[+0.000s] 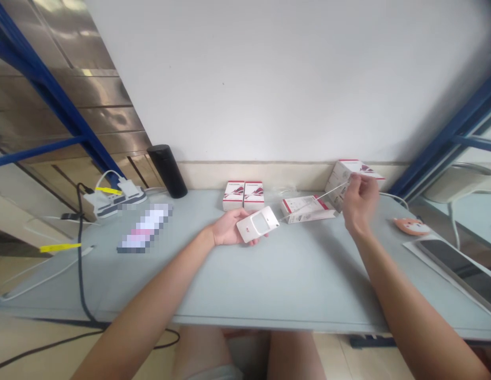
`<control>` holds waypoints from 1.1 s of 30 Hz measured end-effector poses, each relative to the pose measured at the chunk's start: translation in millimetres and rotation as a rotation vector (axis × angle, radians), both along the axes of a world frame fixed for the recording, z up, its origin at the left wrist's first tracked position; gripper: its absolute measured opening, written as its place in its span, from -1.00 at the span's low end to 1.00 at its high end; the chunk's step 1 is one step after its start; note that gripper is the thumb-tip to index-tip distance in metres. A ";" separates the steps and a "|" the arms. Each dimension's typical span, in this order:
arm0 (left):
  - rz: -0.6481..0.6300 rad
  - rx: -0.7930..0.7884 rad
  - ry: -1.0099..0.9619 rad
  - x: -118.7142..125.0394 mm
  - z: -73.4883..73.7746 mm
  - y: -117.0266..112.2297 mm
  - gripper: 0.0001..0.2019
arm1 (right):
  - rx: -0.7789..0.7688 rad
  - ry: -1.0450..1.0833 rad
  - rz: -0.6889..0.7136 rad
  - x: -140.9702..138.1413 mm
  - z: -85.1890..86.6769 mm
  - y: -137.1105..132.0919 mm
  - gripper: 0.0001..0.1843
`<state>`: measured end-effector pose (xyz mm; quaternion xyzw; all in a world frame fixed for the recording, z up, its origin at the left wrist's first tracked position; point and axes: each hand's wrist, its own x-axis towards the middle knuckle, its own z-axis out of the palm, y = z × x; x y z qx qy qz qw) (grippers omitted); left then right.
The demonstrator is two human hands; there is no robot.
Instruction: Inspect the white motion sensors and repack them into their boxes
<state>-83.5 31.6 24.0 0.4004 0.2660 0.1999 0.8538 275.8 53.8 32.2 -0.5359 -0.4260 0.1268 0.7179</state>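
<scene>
In our left hand (228, 228) we have a white device (250, 228), fingers closed around it, above the middle of the bench (245, 287) and well back from the front edge. With our right hand (361, 203), fingertips pinched together, we hold a thin cord (324, 195) stretched taut from the device, over toward the bench's back right corner. Below the cord lies a flat box (304, 211); behind our right hand stands a bigger box (340, 177). Two small boxes (233, 194) sit side by side near the back edge.
</scene>
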 end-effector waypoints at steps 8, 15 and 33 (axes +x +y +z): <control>0.158 0.054 0.003 12.6 3.6 -4.0 -0.50 | -0.193 -0.468 -0.002 -7.4 -10.2 -10.8 -0.58; 0.279 0.058 -0.042 20.9 -1.0 -3.7 -0.53 | -0.233 -0.748 0.275 -54.8 -19.9 -26.6 -0.64; 0.491 0.083 -0.186 28.2 -8.4 -2.5 -0.58 | -0.165 -0.988 0.219 -95.3 -0.5 -40.7 -0.47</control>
